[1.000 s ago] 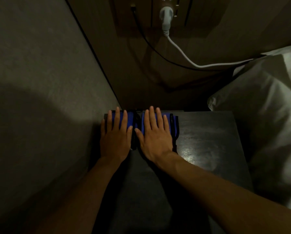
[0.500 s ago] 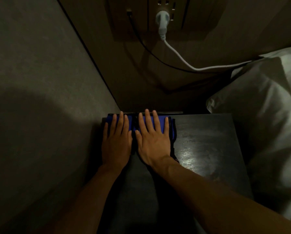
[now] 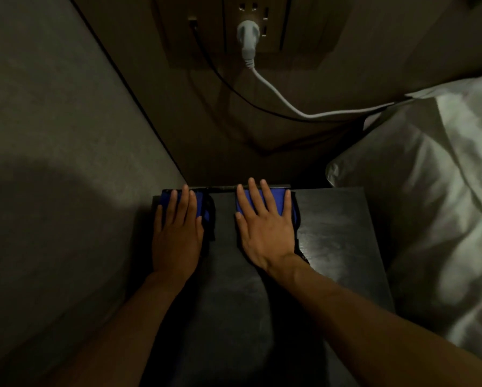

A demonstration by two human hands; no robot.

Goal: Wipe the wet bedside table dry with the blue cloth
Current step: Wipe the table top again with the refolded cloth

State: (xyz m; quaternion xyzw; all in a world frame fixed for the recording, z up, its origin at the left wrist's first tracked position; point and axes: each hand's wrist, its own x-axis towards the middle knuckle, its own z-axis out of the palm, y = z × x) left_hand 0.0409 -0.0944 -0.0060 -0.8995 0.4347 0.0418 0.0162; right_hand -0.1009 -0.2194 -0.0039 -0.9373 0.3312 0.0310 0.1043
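So the white bedding filled the whole right side, bunched up just beside the dark counter, which had a shiny wet-looking patch on its right half. Both hands lay flat at the far edge with a bare strip of counter between them. The left hand pressed a blue cloth in the far-left corner, fingers straight and spread, not gripping. The right hand pressed another blue piece, fingers open too. A white plug sat in the wall socket above
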